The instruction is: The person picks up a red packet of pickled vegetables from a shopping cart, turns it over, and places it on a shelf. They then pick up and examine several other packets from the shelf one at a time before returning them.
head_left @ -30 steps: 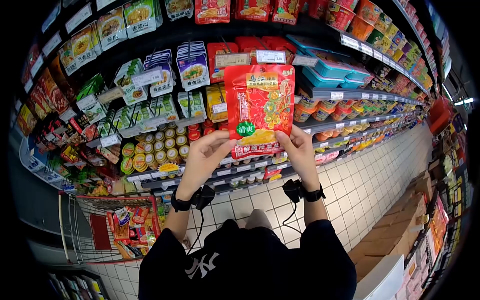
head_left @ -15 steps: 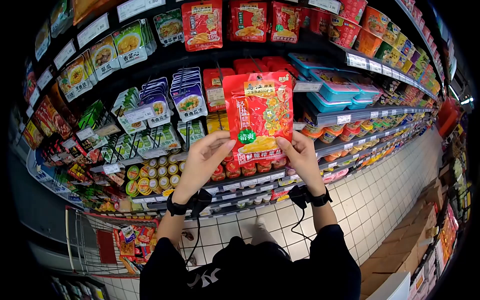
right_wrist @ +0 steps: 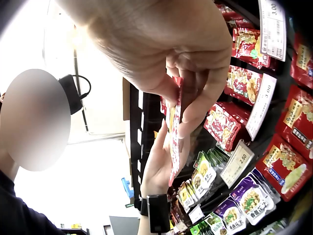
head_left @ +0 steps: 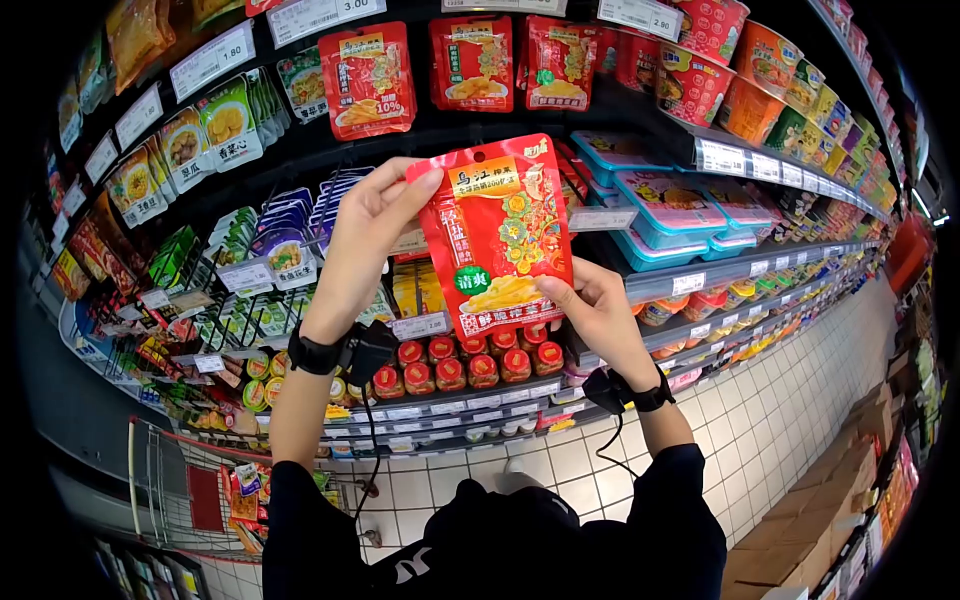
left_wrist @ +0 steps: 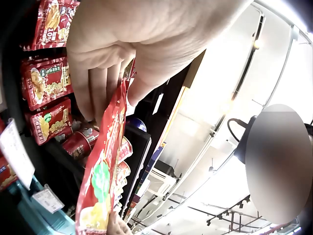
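A red foil pouch of pickled vegetable (head_left: 495,240) is held up in front of the shelves, printed side toward the head camera and slightly tilted. My left hand (head_left: 368,235) pinches its upper left corner, thumb on the front face. At the lower right edge my right hand (head_left: 607,318) pinches it the same way, its fingers behind. The left wrist view shows the pouch (left_wrist: 105,166) nearly edge-on below the left hand (left_wrist: 142,34). In the right wrist view the pouch (right_wrist: 175,137) is a thin strip between the right thumb and fingers, the left hand (right_wrist: 157,169) beyond it.
Similar red pouches (head_left: 368,80) hang above, with price tags (head_left: 225,55). Teal boxes (head_left: 665,205) and cup noodles (head_left: 695,80) fill the shelves at right. Red-lidded jars (head_left: 450,373) stand below the pouch. A shopping cart (head_left: 190,445) with packets is at lower left, cardboard boxes (head_left: 820,510) at lower right.
My left hand has moved from the pouch's lower left edge up to its upper left corner. The pouch has tilted slightly; the right hand keeps its pinch. The head view has shifted toward the shelves.
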The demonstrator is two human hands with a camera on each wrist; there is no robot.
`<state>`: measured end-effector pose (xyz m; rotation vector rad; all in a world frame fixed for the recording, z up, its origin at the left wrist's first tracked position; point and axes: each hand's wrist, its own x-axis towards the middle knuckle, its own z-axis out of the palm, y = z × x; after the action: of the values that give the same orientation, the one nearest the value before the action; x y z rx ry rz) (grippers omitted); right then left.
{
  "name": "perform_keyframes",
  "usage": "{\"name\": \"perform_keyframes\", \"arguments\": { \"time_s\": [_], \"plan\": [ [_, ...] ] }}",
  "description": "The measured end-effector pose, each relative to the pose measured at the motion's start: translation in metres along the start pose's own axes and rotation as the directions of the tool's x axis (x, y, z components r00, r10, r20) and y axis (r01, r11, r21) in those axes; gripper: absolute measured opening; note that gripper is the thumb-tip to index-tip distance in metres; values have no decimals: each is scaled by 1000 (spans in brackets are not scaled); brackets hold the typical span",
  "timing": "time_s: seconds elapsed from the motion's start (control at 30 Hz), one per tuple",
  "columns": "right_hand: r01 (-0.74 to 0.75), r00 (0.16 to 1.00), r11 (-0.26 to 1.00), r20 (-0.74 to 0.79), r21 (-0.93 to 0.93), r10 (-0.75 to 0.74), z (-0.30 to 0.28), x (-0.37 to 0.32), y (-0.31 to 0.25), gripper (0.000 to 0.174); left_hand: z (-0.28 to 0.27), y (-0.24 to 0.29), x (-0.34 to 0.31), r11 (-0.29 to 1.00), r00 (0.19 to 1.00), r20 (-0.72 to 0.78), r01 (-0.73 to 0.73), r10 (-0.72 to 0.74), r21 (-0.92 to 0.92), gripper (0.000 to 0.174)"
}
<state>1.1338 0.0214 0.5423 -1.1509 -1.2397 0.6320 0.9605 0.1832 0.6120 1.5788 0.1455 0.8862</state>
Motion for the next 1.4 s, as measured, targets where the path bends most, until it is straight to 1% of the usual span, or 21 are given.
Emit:
{"name": "perform_keyframes", "arguments": {
  "time_s": [0.07,0.1,0.13,0.2,0.27,0.33,0.4,0.47,0.53,0.57,0.6,0.67,0.73,0.93,1.0,1.03,1.1,1.13,1.17,1.3,1.4],
  "plan": [
    [-12,999,999,33,-30,13,-11,7,2,30,2,-2,16,1000,1000,-18,-19,19,11,18],
    [39,998,999,53,-10,-39,-15,12,3,30,3,-2,21,999,1000,-15,-24,25,34,18],
    [-2,997,1000,71,-22,3,-22,16,1,28,4,-3,26,998,1000,-11,-29,29,56,18],
    [-31,996,998,85,-57,36,-31,25,-8,27,7,-4,38,997,999,-33,-40,42,66,18],
    [73,993,997,97,11,-74,-39,40,-8,26,11,-1,47,995,998,-40,-41,45,92,18],
    [74,990,997,118,-26,-71,-49,54,-14,27,14,1,55,994,997,-43,-55,60,94,18],
    [78,990,997,117,21,-79,-52,65,-28,28,16,3,60,994,998,-45,-40,45,105,19],
    [64,990,997,121,38,-68,-55,69,-30,29,14,-2,58,991,998,-51,-30,37,130,19],
    [-25,987,1000,158,12,23,-59,72,-32,29,14,-7,56,988,998,-60,-14,24,153,18],
    [-32,985,999,171,-14,34,-62,76,-27,30,16,-8,56,988,998,-57,-8,17,155,18],
    [-35,984,999,176,-12,37,-62,78,-25,30,17,-8,56,988,998,-54,-1,10,158,18],
    [-23,981,997,192,-73,37,-62,81,-21,31,17,-11,56,986,998,-67,19,-8,165,18],
    [-27,978,997,207,-74,42,-64,86,-15,33,17,-15,57,977,998,-67,20,-6,214,18],
    [-62,968,997,242,-37,69,-68,103,-9,39,12,-26,69,978,995,-95,22,-2,210,19],
    [-18,963,997,268,-70,36,-70,113,-11,38,9,-26,74,980,994,-112,25,-2,197,20],
    [-23,964,994,260,-110,51,-71,114,-10,38,9,-26,74,975,994,-108,4,21,224,20],
    [-33,963,996,264,-77,52,-68,112,-14,38,11,-25,71,963,993,-109,-13,44,270,21],
    [-31,964,998,264,-48,43,-68,112,-13,38,12,-25,70,963,993,-113,-10,42,270,21],
    [-15,967,995,252,-95,38,-70,112,-10,37,12,-27,70,965,992,-119,-14,47,263,22],
    [-8,964,997,265,-80,29,-72,116,-3,35,9,-32,72,965,991,-122,-30,64,261,23],
    [13,969,993,248,-116,16,-72,121,-8,33,8,-24,78,964,990,-122,-29,63,266,22]
  ]
}}
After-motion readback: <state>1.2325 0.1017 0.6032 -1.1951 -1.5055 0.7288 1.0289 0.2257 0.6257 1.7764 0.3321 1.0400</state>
